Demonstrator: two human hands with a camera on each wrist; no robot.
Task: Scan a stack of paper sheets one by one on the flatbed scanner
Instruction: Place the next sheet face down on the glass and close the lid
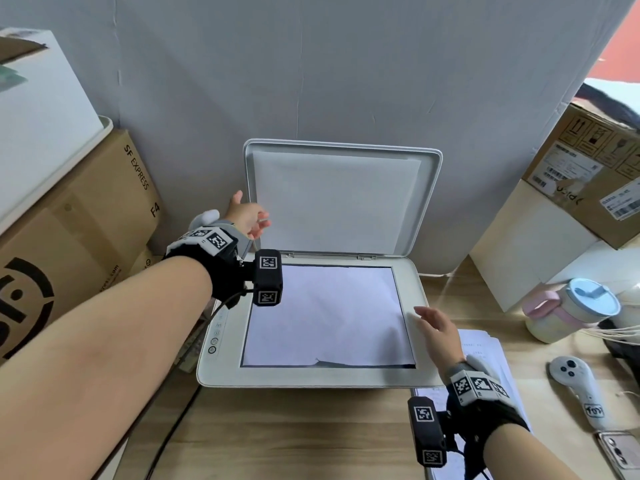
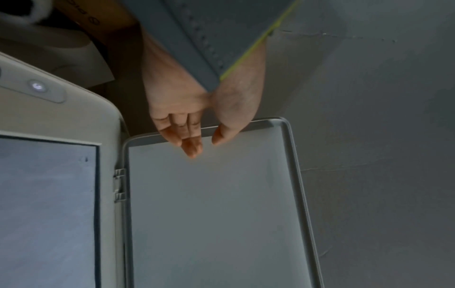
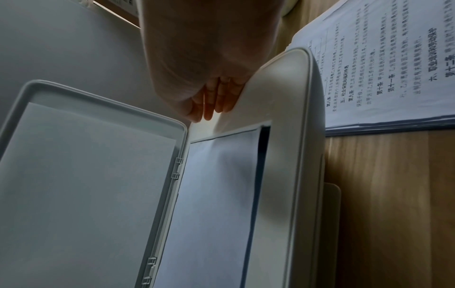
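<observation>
The white flatbed scanner [image 1: 311, 375] sits mid-desk with its lid [image 1: 343, 147] raised against the wall. A blank-side-up sheet [image 1: 325, 313] lies on the glass, slightly rippled at its front edge. My left hand [image 1: 247, 218] hovers by the lid's left edge with relaxed fingers [image 2: 194, 148] and grips nothing. My right hand [image 1: 436, 327] reaches over the scanner's right rim [image 3: 295, 136], its straight fingers [image 3: 211, 105] beside the sheet's [image 3: 216, 194] right edge. The stack of printed sheets [image 1: 485, 344] lies on the desk right of the scanner, partly under my right wrist.
Cardboard boxes [image 1: 69, 220] are piled at the left, and another box [image 1: 588, 168] stands at the right. A lidded cup [image 1: 571, 313], a white controller [image 1: 575, 382] and a phone [image 1: 620, 452] lie to the right. A black cable [image 1: 180, 417] runs along the scanner's left side.
</observation>
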